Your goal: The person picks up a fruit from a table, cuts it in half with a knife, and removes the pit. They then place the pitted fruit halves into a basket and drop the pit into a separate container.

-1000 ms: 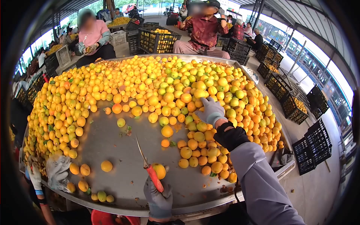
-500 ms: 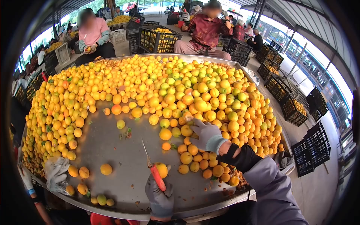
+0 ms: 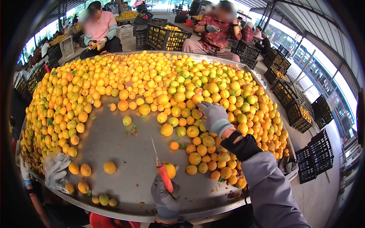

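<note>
In a grey glove, my left hand (image 3: pixel 165 195) is wrapped round a red-handled knife (image 3: pixel 166 178), its thin blade pointing up and away over the metal table. The same hand holds an apricot (image 3: pixel 170 171) beside the handle. My right hand (image 3: pixel 215 117), also gloved, lies over the near side of the apricot pile (image 3: pixel 228 97) with fingers stretched out onto the fruit. A brown-marked apricot (image 3: pixel 196 114) is right by its fingertips; the thumb is hidden.
The metal table (image 3: pixel 114 146) has a raised rim, and a few loose apricots (image 3: pixel 110 167) lie at its near left. A clear plastic bag (image 3: pixel 56 167) sits by the left edge. Two people sit across the table. Black crates (image 3: pixel 167 37) stand behind and at right.
My right hand has shifted slightly up and right over the pile, and several apricots by it have moved. The left hand keeps the knife and apricot. The person across has lowered a hand.
</note>
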Motion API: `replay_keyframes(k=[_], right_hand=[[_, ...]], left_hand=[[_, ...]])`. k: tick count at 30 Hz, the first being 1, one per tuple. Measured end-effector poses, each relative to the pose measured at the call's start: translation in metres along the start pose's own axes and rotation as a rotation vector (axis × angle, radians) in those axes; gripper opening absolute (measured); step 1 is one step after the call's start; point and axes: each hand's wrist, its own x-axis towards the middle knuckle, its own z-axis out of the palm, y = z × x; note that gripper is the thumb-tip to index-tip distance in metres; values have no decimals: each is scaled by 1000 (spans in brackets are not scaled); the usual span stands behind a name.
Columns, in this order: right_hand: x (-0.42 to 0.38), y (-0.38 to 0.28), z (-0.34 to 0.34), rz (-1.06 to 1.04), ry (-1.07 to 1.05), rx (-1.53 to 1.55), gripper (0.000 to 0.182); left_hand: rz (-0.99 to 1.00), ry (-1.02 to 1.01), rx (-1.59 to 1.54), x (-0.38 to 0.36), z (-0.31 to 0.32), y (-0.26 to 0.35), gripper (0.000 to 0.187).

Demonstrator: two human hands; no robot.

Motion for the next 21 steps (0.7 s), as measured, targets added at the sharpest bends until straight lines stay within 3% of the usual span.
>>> replay_keyframes(k=[1,3,5,8,11,13,21], right_hand=[[7,-2,-1,-4,0,-1,49],[18,-10,-2,-69,-263,-135,51],[23,-13,11,-107,-174,-149,46],[34,-19,18,-107,-304,-194,27],[40,-26,11,-126,-363,-302,23],[34,-21,15,-108,-332,-260,23],[33,-19,5,-23,-335,-191,29]], left_hand=[[-15,19,6,0,2,1,32],[-3,5,11,0,1,2,32],[5,-5,21,0,-2,2,32],[10,-61,11,-2,-4,2,34],[30,-49,5,-8,-2,1,37],[99,-80,43,-11,-4,-5,38],[45,-76,35,-19,-19,-17,30]])
